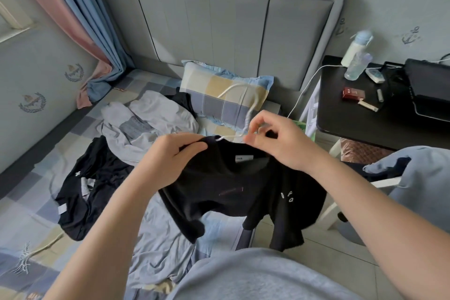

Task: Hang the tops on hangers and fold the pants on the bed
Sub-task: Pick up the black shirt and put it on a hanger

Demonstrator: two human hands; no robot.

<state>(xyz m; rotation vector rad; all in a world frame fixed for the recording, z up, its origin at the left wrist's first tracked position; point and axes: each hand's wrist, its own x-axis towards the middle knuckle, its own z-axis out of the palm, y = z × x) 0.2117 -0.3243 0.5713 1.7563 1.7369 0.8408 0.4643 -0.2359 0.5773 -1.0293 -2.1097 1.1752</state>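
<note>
A person standing at the near side of a bed (31, 202) holds a black top (226, 185) up over its near right corner, collar toward the far side and hem hanging near, the shoulder line running left to right. The left hand (170, 156) grips the soft, matte fabric at the left of the collar, fingers curled round it. The right hand (280, 143) pinches a white hanger (248, 119) between thumb and fingertips at the right of the neckline. The hanger's thin arm shows at the collar's edge; its twisted neck and curved hook point away, toward a checked pillow (219, 90) in blue, yellow and grey. A small white label sits inside the collar, and white letters mark the cloth lower right. On the checked sheet to the left lie a crumpled grey garment (155, 114) and, nearer, a rumpled black garment (97, 185). A padded grey headboard (219, 27) stands behind, and a glossy black side table (345, 124) to the right carries bottles and a red box.
</note>
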